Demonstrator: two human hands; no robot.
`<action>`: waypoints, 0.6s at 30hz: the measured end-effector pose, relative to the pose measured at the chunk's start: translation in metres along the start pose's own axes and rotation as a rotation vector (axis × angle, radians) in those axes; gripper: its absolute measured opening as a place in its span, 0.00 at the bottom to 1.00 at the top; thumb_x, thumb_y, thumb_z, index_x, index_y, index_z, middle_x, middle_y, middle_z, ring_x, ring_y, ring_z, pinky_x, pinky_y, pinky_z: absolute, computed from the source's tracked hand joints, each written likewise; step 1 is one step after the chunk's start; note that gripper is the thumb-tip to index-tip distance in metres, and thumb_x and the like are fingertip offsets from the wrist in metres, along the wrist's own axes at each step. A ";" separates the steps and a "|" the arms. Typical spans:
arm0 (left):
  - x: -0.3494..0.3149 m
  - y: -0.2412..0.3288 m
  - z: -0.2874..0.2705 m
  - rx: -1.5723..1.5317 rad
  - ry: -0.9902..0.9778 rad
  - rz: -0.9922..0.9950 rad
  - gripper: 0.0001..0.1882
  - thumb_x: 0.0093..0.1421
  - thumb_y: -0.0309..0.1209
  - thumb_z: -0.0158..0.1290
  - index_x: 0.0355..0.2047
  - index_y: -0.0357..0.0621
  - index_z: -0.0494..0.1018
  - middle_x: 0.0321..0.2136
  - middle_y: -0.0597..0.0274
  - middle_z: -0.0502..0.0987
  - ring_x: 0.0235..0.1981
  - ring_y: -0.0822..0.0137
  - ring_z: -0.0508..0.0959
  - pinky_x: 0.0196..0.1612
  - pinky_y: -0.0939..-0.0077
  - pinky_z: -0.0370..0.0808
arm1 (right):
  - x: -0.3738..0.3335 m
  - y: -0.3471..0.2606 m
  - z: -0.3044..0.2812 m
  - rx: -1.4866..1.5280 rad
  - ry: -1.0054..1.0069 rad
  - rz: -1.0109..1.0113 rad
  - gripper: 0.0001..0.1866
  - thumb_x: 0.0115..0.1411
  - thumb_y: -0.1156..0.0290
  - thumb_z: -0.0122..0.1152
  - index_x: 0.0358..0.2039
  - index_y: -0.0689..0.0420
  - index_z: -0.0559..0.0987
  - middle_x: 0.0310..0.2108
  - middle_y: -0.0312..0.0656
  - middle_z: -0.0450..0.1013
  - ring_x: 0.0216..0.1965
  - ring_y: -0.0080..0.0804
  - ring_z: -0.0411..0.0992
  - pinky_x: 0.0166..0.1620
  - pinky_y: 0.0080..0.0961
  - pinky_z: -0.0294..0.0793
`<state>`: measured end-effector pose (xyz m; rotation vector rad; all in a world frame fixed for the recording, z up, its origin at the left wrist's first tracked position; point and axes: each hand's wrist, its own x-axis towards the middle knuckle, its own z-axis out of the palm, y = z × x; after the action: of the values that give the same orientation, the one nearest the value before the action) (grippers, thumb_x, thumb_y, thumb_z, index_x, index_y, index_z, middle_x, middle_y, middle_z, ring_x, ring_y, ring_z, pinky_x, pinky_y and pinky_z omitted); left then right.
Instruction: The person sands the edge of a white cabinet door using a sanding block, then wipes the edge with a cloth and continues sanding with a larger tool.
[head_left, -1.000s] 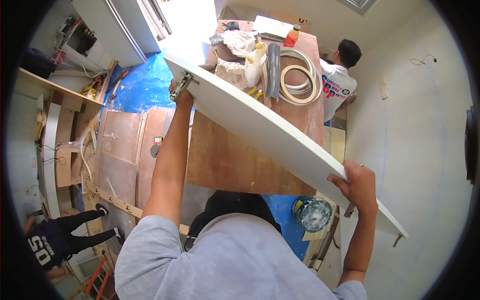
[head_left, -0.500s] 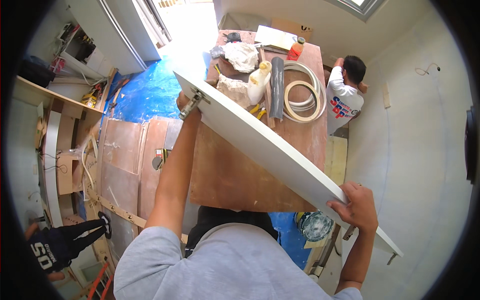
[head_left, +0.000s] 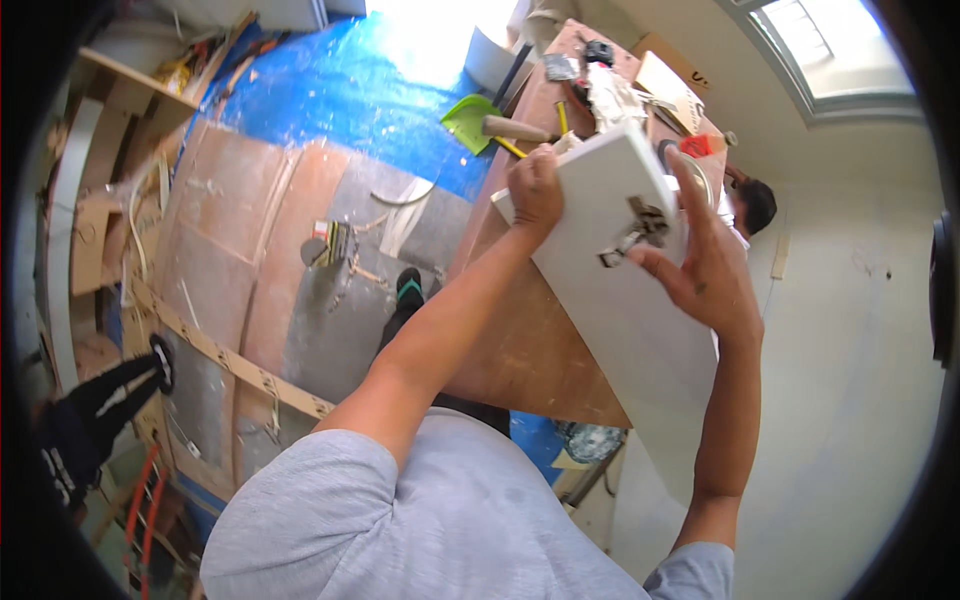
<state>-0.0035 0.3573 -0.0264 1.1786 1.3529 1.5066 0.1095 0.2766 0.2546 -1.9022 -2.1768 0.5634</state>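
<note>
The far end of the desk (head_left: 520, 350) is a jumble, so most of the clutter there is hard to sort out; I can pick out a green dustpan (head_left: 470, 120) and a wooden mallet (head_left: 515, 128), and the rest blurs together. Another person (head_left: 752, 208) at the far right is mostly hidden behind the white panel (head_left: 640, 320). The panel's near end is cut off behind my right arm.

The panel is flat, smooth and white, held up in the air above the brown wooden desk, tilted. Left hand (head_left: 537, 188) is curled around its far left corner, fingers clamped on the edge. Right hand (head_left: 705, 262) is spread, fingers on the panel's face, just right of a small metal hinge (head_left: 636, 232) fixed to it. Blue tarp (head_left: 330, 90) covers the far floor, plywood sheets (head_left: 260, 260) lie on the left.
</note>
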 end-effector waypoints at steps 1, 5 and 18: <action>-0.002 0.005 -0.002 0.067 0.065 0.080 0.22 0.71 0.38 0.40 0.26 0.36 0.73 0.25 0.38 0.76 0.31 0.36 0.77 0.35 0.44 0.67 | 0.018 -0.010 0.002 -0.061 -0.050 0.017 0.56 0.51 0.49 0.79 0.75 0.48 0.57 0.48 0.56 0.80 0.49 0.61 0.76 0.52 0.46 0.75; 0.000 0.027 -0.020 -0.039 -0.044 -0.103 0.21 0.71 0.37 0.41 0.25 0.38 0.72 0.25 0.43 0.77 0.30 0.38 0.76 0.36 0.45 0.67 | 0.037 0.007 0.018 0.119 -0.088 -0.048 0.44 0.56 0.61 0.74 0.71 0.56 0.64 0.45 0.52 0.80 0.49 0.45 0.79 0.55 0.37 0.75; -0.005 0.015 -0.023 0.068 -0.088 0.114 0.12 0.70 0.30 0.41 0.30 0.40 0.69 0.28 0.50 0.76 0.30 0.45 0.75 0.34 0.51 0.67 | 0.080 -0.012 0.032 0.673 -0.267 0.146 0.38 0.57 0.71 0.67 0.67 0.61 0.67 0.64 0.46 0.70 0.63 0.37 0.68 0.66 0.36 0.65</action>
<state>-0.0243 0.3445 -0.0124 1.3687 1.3066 1.4793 0.0743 0.3488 0.2224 -1.6681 -1.6562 1.4318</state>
